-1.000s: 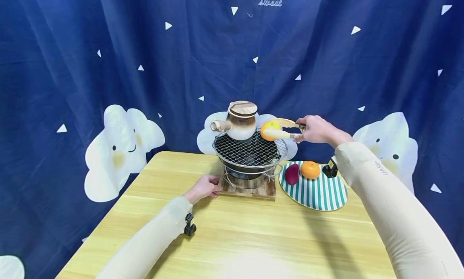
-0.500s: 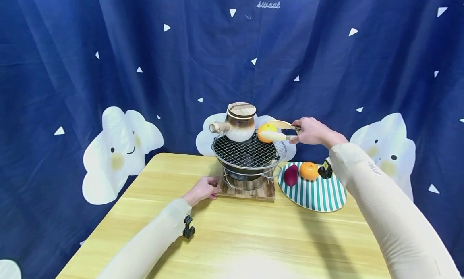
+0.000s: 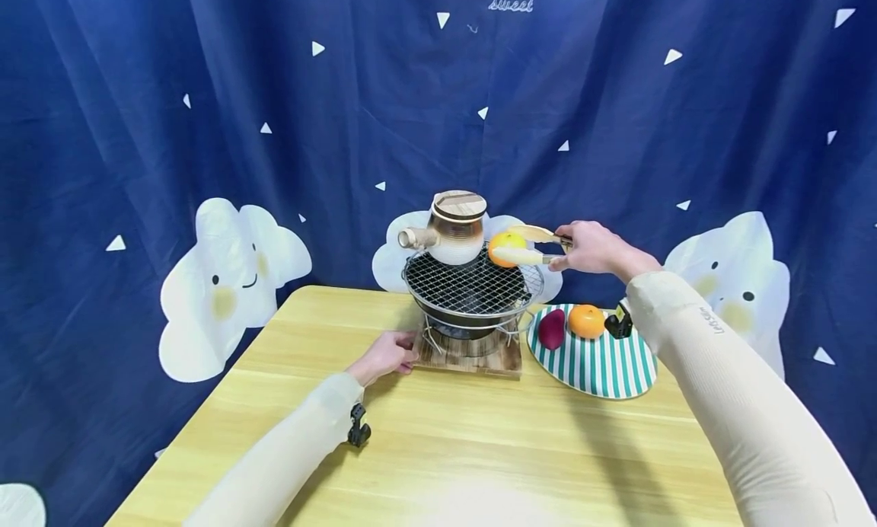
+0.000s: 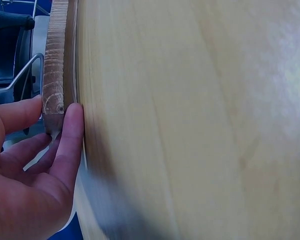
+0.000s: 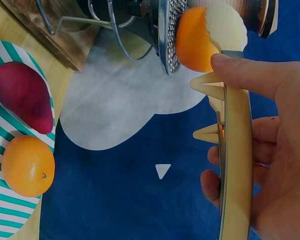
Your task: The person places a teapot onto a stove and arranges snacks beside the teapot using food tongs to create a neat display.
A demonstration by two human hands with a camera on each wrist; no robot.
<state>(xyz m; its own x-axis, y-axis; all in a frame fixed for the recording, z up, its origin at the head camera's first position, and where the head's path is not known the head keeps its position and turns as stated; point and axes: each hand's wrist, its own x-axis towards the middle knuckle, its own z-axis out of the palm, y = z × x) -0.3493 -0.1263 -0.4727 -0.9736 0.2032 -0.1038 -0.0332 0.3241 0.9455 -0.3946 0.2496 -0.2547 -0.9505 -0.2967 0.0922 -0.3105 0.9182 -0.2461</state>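
My right hand (image 3: 594,247) grips a pair of cream-tipped tongs (image 5: 238,150), whose tips clasp an orange (image 5: 192,42). That orange is right at the round wire grate (image 3: 466,283) of a tabletop grill, just right of a lidded clay pot (image 3: 457,237). Down at the grill's base, my left hand (image 3: 385,356) pinches the left front corner of the square wooden board (image 4: 55,60) under it. In the left wrist view the thumb lies on one face of the board and the fingers on the other.
Right of the grill, a green-and-white striped oval plate (image 3: 620,375) lies on the wooden table (image 3: 438,435). It bears a dark red mango-shaped fruit (image 3: 551,329) and another orange (image 3: 586,321). A blue curtain (image 3: 384,93) hangs close behind the table.
My right hand has shifted slightly left, bringing the tongs and orange closer to the pot over the grate. The left hand has stayed at the board's corner.
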